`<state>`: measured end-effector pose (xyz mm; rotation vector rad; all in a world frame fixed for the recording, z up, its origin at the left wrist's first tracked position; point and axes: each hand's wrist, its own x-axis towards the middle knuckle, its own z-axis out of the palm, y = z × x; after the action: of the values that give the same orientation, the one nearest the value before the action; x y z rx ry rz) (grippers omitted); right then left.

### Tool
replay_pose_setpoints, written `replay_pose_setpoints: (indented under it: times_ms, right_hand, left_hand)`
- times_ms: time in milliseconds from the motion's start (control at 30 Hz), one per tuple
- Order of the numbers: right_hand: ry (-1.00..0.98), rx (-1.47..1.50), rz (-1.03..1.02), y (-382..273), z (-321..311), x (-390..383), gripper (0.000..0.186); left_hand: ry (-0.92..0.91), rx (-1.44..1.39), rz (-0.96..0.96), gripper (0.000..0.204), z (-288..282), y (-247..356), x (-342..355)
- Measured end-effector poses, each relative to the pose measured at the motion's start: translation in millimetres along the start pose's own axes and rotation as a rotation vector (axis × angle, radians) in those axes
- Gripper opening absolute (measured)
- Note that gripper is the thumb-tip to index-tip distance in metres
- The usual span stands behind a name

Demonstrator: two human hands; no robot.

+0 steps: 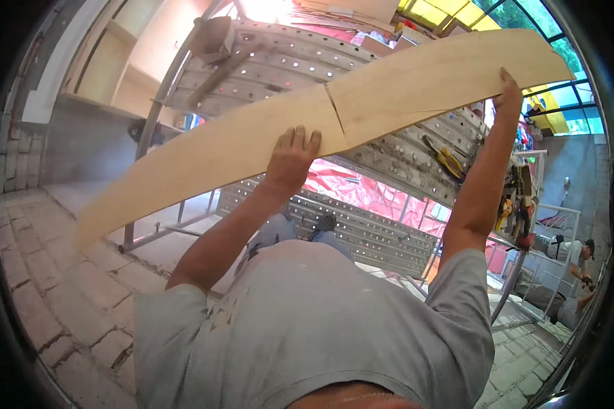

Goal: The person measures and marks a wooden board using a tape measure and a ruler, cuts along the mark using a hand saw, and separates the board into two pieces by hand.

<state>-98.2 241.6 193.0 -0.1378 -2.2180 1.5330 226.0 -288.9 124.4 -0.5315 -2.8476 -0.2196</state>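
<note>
A long, pale plywood board (402, 85) spans the view at a slant, its left end low and its right end high. A dark line crosses it near the middle. My left hand (291, 160) holds the near edge just left of that line, with its fingers laid over the face and the thumb hidden. Close to the right end, my right hand (509, 92) grips the same edge; one finger shows on the face and the others are mostly hidden. The board is held up above a perforated metal scaffold platform (416, 153).
Pliers with yellow handles (449, 162) lie on the platform. A wooden box (213, 39) sits at its far left. A second, lower perforated plank (361, 228) crosses near my feet. Pale cabinets (140, 51) line the left. Two people (573, 255) are at the far right.
</note>
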Motion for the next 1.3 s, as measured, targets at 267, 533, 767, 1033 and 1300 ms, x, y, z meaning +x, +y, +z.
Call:
replay_pose_setpoints:
  times_ms: [267, 533, 767, 1033, 1300]
  right_hand:
    - [0.053, -0.053, -0.159, -84.8, -34.0, -59.8, 0.067]
    - [-0.212, -0.082, 0.003, 5.7, 73.3, 16.8, 0.056]
    - [-0.279, -0.315, -0.059, -8.3, 166.3, 26.6, 0.043]
    - [-0.298, -0.33, 0.067, -56.2, -95.2, 72.0, 0.041]
    - [-0.178, 0.328, 0.437, -24.5, -126.1, -29.2, 0.044]
  left_hand:
    - [0.107, -0.063, -0.072, 0.061, -36.7, -5.3, 2.5]
    - [0.223, -0.1, -0.01, 0.057, -64.4, -6.5, -44.7]
    - [0.142, -0.094, -0.154, 0.061, -46.3, -19.5, -63.1]
    - [0.064, -0.097, 0.039, 0.058, 3.7, -12.0, -96.4]
    - [0.13, -0.07, -0.004, 0.051, 46.1, -19.2, 1.2]
